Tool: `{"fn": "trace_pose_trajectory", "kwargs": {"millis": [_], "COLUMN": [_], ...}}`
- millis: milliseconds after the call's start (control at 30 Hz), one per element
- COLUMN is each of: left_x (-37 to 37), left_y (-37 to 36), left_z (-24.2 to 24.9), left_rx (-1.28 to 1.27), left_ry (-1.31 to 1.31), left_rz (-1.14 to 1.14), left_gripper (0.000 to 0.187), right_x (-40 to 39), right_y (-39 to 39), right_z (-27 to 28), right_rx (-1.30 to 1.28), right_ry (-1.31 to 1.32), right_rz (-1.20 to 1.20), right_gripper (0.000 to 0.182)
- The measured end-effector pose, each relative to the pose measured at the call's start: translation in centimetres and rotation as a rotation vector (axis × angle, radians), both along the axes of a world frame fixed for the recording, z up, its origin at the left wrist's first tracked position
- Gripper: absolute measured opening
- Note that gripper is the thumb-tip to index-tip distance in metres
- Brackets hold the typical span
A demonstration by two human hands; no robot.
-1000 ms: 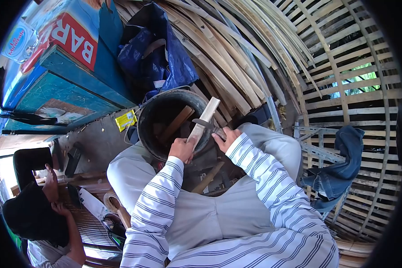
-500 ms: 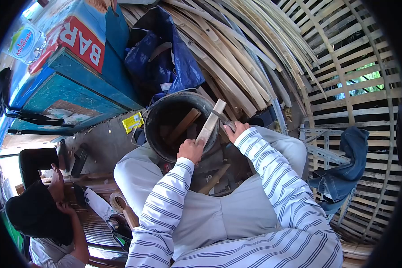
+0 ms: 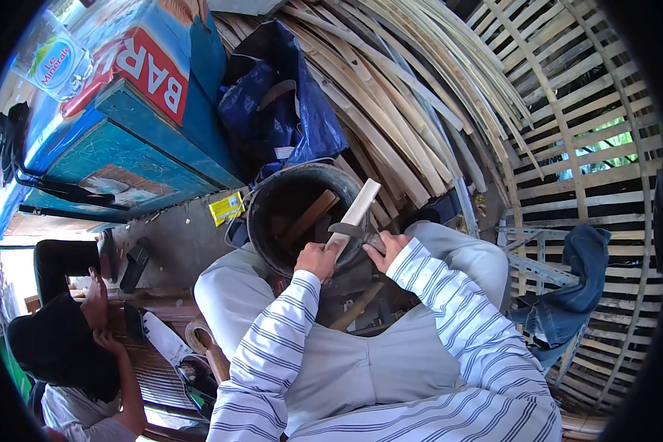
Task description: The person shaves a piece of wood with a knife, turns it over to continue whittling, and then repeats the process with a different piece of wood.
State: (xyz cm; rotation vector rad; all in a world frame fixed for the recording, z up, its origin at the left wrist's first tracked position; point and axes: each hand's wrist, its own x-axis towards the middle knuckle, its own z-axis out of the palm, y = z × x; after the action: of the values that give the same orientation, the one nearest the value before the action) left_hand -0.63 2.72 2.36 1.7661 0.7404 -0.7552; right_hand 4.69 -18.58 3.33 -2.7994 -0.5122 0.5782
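A pale wood piece [image 3: 362, 202] slants up and away over the right rim of a dark bucket [image 3: 254, 217]. Its near end is gripped in my left hand [image 3: 317, 261]. My right hand [image 3: 387, 250] is closed on the handle of a knife, whose dark blade [image 3: 346, 230] lies across the wood just beyond my left fingers. Inside the bucket leans a brown wood piece [image 3: 309, 217]. Another stick [image 3: 356, 308] lies on the floor between my legs.
Long wood strips [image 3: 390, 110] are piled ahead. A blue bag [image 3: 313, 125] stands behind the bucket, beside a teal box [image 3: 155, 147]. At lower left sits another person [image 3: 74, 346] in a black cap. Denim cloth [image 3: 574, 287] hangs at right.
The knife blade has moved down along the wood, nearer my left hand. The view has shifted slightly, so the surroundings appear a little further right.
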Motion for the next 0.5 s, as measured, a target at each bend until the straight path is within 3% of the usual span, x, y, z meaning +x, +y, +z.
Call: {"fn": "trace_pose_trajectory", "kwargs": {"millis": [67,133,200,267,400,500], "left_x": [-0.6,-0.5,-0.2,-0.1,-0.4,-0.3], "left_y": [-0.1,-0.4,-1.4,-1.2,-0.1,-0.2], "left_z": [0.2,-0.4,-1.2,-0.4,-0.3,0.0], "left_rx": [-0.018,0.045,0.151,0.044,-0.069,-0.065], "left_ry": [0.003,-0.037,-0.106,-0.033,0.004,-0.022], "left_rz": [0.010,-0.020,-0.043,0.002,0.062,0.040], "left_gripper": [0.050,0.049,0.049,0.049,0.048,0.047], "right_x": [0.2,3.2,3.6,2.8,0.1,3.5], "right_y": [-0.2,-2.1,-1.4,-1.1,0.4,-1.8], "right_z": [-0.7,-5.5,-4.7,-3.8,0.4,-5.2], "right_rx": [-0.008,-0.071,-0.134,-0.136,-0.073,-0.056], "right_ry": [-0.079,-0.078,0.023,-0.059,0.026,-0.102], "right_rz": [-0.074,-0.258,-0.314,-0.231,0.041,-0.261], "right_gripper": [0.052,0.060,0.062,0.063,0.054,0.058]}}
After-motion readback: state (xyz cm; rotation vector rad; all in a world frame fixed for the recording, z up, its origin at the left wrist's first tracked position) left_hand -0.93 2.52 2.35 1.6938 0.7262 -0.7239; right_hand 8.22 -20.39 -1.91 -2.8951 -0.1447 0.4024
